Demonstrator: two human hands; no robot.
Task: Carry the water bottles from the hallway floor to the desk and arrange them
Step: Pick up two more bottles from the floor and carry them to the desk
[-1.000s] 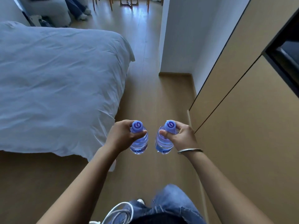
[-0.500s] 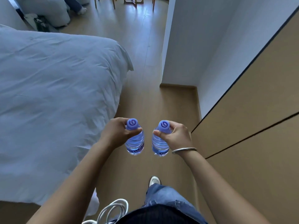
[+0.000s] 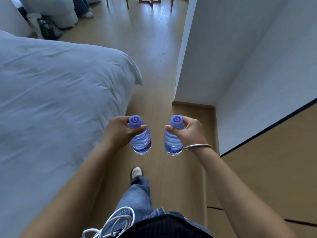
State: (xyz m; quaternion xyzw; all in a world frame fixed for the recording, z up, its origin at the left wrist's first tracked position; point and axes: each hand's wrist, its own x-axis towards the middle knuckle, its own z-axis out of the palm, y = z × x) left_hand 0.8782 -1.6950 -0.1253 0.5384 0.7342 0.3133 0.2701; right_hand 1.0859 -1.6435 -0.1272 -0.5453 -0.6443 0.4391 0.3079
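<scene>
Head view, looking down: the left hand (image 3: pixel 118 133) curls thumb and fingers tight round the neck of the left bottle (image 3: pixel 141 142), and the right hand (image 3: pixel 190 133) grips the right bottle (image 3: pixel 172 143) likewise. Two bottles, both purple-capped, upright, holding clear water, hang apart above the wooden floor (image 3: pixel 171 177), between the bed (image 3: pixel 60 93) and the cabinet (image 3: pixel 267 169). One bangle (image 3: pixel 198 146) circles the right wrist.
</scene>
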